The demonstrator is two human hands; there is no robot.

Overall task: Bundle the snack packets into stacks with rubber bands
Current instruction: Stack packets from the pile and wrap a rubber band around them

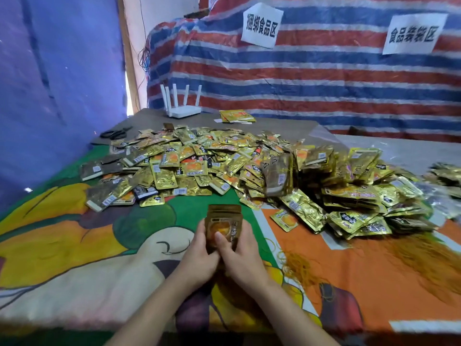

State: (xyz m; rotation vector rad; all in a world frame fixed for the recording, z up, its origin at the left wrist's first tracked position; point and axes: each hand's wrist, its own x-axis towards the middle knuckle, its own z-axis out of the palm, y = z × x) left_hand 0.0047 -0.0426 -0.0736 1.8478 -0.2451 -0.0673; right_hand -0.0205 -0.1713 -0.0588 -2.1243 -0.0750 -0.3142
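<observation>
Scissors (116, 133): far left of the bench (74, 245), out of the way
Loose packets (189, 158): heaped within reach; print too small to read
Left hand (199, 250): grip clamped on the stack (223, 227)
Right hand (240, 255): thumb across the stack's face, likely squaring it; no band visible on it
Rubber bands (303, 269): just right of the hands, handy
Signs (262, 24): 捆绑食品区; 食品装袋区

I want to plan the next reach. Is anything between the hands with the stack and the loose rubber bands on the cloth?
Nothing visible. Both hands, left hand and right hand, hold the stack; the rubber bands lie right of them on bare cloth.
</observation>
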